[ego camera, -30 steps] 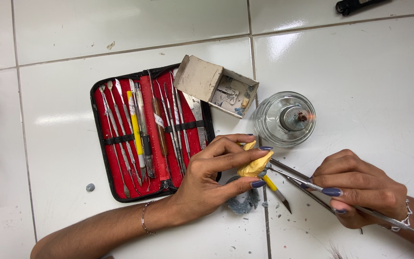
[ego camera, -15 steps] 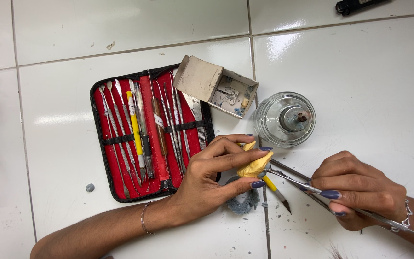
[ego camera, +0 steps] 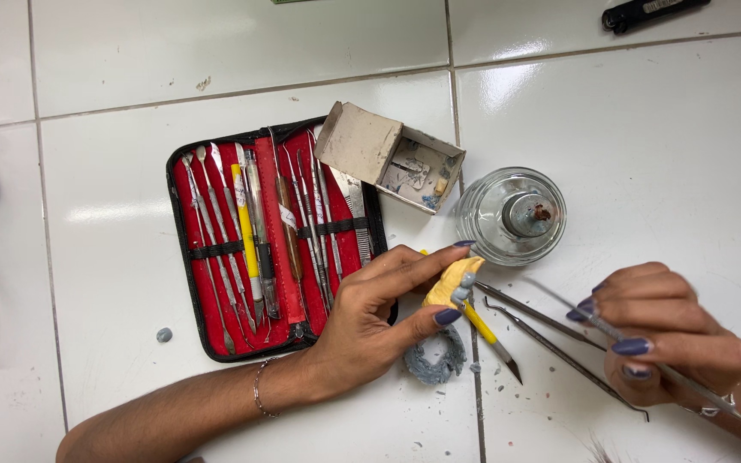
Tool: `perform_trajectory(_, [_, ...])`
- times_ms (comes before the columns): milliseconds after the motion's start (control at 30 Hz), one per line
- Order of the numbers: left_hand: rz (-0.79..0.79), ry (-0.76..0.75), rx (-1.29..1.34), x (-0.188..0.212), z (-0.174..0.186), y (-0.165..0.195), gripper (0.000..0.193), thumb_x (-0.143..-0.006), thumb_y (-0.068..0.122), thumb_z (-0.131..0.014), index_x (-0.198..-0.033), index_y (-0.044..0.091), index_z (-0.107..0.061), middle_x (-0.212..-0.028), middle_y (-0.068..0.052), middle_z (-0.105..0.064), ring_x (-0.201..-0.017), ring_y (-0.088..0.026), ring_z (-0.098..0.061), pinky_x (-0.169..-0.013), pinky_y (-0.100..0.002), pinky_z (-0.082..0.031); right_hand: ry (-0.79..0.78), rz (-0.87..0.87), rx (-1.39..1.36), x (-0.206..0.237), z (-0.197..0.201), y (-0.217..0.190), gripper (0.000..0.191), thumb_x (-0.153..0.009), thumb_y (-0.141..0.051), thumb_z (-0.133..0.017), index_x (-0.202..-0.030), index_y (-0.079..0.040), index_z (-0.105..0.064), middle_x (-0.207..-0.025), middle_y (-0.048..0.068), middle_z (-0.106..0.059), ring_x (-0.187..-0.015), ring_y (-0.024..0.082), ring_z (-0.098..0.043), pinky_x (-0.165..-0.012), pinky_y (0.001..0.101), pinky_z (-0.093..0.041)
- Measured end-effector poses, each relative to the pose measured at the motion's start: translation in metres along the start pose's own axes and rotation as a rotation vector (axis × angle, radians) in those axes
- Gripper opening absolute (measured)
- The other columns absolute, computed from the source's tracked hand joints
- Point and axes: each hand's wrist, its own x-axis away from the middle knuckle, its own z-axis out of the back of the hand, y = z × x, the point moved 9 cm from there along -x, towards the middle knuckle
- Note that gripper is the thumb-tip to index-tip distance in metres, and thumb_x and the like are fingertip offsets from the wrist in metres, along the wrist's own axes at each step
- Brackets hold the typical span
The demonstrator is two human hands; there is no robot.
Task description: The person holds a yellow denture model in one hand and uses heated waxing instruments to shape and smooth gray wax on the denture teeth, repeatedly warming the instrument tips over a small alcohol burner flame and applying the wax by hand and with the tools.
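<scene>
A glossy white tiled surface [ego camera: 173, 69] fills the frame, seen from above. The left hand [ego camera: 370, 321] pinches a small yellow wax-like lump [ego camera: 448, 283] between the thumb and the index finger, which lies along its top, holding it just above the tiles near the centre of the view. A grey bit clings to the lump's right edge. The right hand [ego camera: 671, 339] has its fingers pressed together around a thin metal instrument [ego camera: 645, 356], whose tip points left toward the lump but stands apart from it. Below the lump lie a grey ring of putty [ego camera: 439, 358], a yellow-handled pick [ego camera: 490, 336] and two loose metal probes [ego camera: 559, 347] on the tiles. Left of the hand, an open black tool case [ego camera: 186, 257] with red lining holds a row of steel instruments. Just beyond it sit a small open cardboard box [ego camera: 388, 154] and a glass spirit burner [ego camera: 512, 214]. A dark lighter-like object [ego camera: 645, 12] lies at the top edge.
</scene>
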Motion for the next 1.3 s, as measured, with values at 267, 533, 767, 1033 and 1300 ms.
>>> perform_trajectory(267, [-0.037, -0.006, 0.070, 0.000, -0.002, -0.003, 0.061, -0.104, 0.044, -0.056, -0.151, 0.005, -0.055, -0.107, -0.007, -0.069, -0.088, -0.009, -0.063, -0.068, -0.021, -0.056, -0.046, -0.068, 0.132, -0.003, 0.003, 0.012, 0.022, -0.101, -0.021, -0.060, -0.114, -0.015, -0.043, -0.109, 0.009, -0.062, -0.096, 0.018, -0.068, -0.082, 0.0356, -0.066])
perform_trajectory(533, [-0.068, -0.011, 0.142, -0.001, 0.000, -0.004, 0.056, -0.114, 0.049, -0.042, -0.139, 0.004, -0.063, -0.123, -0.010, -0.070, -0.107, -0.012, -0.067, -0.090, -0.026, -0.059, -0.164, -0.141, 0.131, -0.012, -0.005, 0.012, 0.025, -0.101, -0.022, -0.059, -0.116, -0.017, -0.041, -0.112, 0.009, -0.061, -0.103, 0.019, -0.068, -0.088, 0.0367, -0.065])
perform_trajectory(767, [-0.080, -0.017, 0.144, -0.002, 0.002, -0.006, 0.065, -0.116, 0.053, -0.027, -0.133, 0.003, -0.064, -0.123, -0.012, -0.067, -0.119, -0.017, -0.064, -0.103, -0.032, -0.057, -0.238, -0.181, 0.105, -0.012, -0.012, 0.015, 0.021, -0.102, -0.024, -0.058, -0.116, -0.018, -0.043, -0.113, 0.007, -0.062, -0.104, 0.020, -0.068, -0.089, 0.0388, -0.063])
perform_trajectory(1033, [0.061, -0.048, 0.528, -0.001, -0.003, -0.020, 0.064, -0.111, 0.052, -0.030, -0.133, -0.004, -0.053, -0.117, -0.017, -0.066, -0.102, -0.018, -0.072, -0.087, -0.030, -0.066, -0.278, -0.205, 0.073, -0.010, -0.014, 0.016, 0.020, -0.101, -0.022, -0.057, -0.116, -0.018, -0.044, -0.112, 0.007, -0.063, -0.105, 0.021, -0.068, -0.090, 0.0388, -0.062])
perform_trajectory(1300, [0.104, -0.082, 0.603, 0.001, -0.006, -0.029, 0.065, -0.113, 0.052, -0.032, -0.132, -0.007, -0.053, -0.101, -0.017, -0.066, -0.080, -0.018, -0.072, -0.072, -0.031, -0.067, -0.285, -0.179, 0.076, -0.013, -0.015, 0.015, 0.026, -0.100, -0.018, -0.059, -0.118, -0.017, -0.041, -0.115, 0.009, -0.061, -0.106, 0.022, -0.068, -0.090, 0.0397, -0.062])
